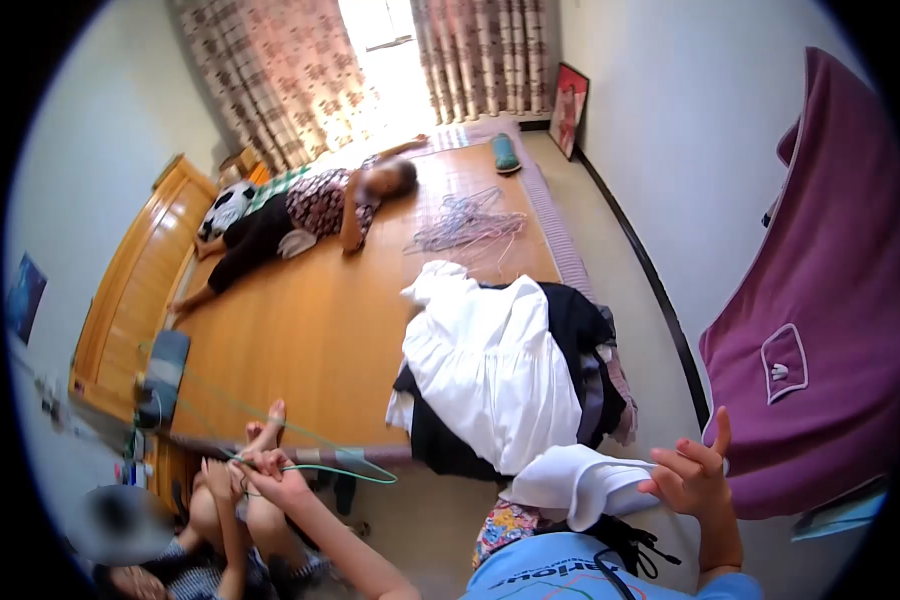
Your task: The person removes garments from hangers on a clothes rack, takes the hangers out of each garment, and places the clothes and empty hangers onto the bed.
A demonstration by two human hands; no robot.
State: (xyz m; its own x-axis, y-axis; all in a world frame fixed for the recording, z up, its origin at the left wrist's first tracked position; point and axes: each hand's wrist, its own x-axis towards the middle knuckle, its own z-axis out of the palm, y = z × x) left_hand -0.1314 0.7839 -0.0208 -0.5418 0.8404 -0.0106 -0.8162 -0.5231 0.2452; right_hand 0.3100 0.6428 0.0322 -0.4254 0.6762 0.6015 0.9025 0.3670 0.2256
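Observation:
My left hand (273,475) reaches out at the lower left, its fingers closed on a thin green hanger (345,468). A seated person's hand (220,482) is right beside it. At the lower right, my right hand (692,472) has its index finger raised and the other fingers bent at the end of a white cloth (580,483), which stretches from the front of my blue shirt (560,568). A white garment (495,360) lies over dark clothes (450,440) at the bed's near corner.
A person (315,205) lies across the far side of the wooden bed (300,350). Several wire hangers (470,220) and a green roll (505,153) are on it. Another person (200,540) sits at the lower left. A purple cloth (830,300) hangs on the right.

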